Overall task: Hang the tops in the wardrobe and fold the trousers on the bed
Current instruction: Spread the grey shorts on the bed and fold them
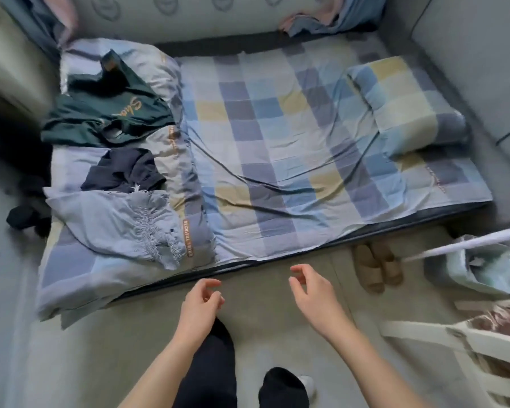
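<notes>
now both hands hang over the floor [100, 363] just short of the bed [292, 148], holding nothing. the left hand [199, 309] has its fingers [211, 285] loosely curled, thumb and forefinger close together but pinching nothing. the right hand [314, 293] is much the same, its fingers [299, 270] relaxed and slightly bent, a little apart from each other.

the clothes all lie on the left part of the bed, well apart from both hands and up-left of the left one. nearest is a pale blue garment [124, 228] with a gathered waist, spread near the front edge of the bed. just behind it, touching it, sits a crumpled dark navy piece [121, 172]. farther back lies a dark green top [106, 116] with gold lettering, partly over a pillow [150, 69]. whether the navy piece is a top or trousers cannot be told.

a checked pillow [407, 104] rests at the right of the bed. a pair of brown slippers [376, 266] stands on the floor by the bed's edge, right of the right hand.
</notes>
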Available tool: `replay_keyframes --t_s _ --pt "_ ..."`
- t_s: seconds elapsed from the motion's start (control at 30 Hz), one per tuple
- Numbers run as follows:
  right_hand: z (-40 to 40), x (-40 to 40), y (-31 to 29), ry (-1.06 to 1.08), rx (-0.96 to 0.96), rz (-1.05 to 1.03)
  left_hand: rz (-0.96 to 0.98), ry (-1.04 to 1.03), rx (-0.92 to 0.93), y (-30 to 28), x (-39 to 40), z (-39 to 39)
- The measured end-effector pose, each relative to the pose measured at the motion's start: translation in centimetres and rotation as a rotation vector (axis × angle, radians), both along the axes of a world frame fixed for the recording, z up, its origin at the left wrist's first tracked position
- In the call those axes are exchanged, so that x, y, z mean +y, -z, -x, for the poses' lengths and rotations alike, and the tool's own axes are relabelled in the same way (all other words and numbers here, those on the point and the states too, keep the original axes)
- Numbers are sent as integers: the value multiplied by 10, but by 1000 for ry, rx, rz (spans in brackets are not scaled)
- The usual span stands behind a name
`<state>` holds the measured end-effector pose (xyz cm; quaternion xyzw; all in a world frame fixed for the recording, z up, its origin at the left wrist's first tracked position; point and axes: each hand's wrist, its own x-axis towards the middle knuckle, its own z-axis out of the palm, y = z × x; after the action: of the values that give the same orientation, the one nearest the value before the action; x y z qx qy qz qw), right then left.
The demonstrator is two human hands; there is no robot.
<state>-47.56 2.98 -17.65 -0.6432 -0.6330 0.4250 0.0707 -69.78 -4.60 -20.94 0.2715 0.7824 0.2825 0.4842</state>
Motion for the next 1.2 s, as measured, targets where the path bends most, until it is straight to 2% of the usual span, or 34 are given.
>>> replay_keyframes --t_s 0.13,0.33,0.47,0.53,0.67,0.87,0.93,1.0,1.13,1.2 --pt "104 49 49 -128 -55 122 118 -83 52 53 22 108" --pt "237 103 131 -334 -71 244 267 -56 190 134 63 229" --pt "307 126 179 -492 -61 234 389 -19 151 188 91 268" --pt "332 134 202 -551 -50 248 427 -75 99 211 103 274" --pt "357 150 246 -650 -11 284 498 -398 -105 253 112 252" --pt "367 158 293 -1176 -89 111 587 -1157 -500 289 109 208" --pt "369 157 306 -1356 -157 -6 531 -1230 -703 299 106 202" --pt "370 156 316 -1477 -237 -173 429 -1269 -789 307 101 198" --pt "369 165 323 -1568 -305 -315 214 -1348 -650 296 98 197" --pt "371 169 323 -1612 -273 -322 133 -1240 -427 274 96 201"
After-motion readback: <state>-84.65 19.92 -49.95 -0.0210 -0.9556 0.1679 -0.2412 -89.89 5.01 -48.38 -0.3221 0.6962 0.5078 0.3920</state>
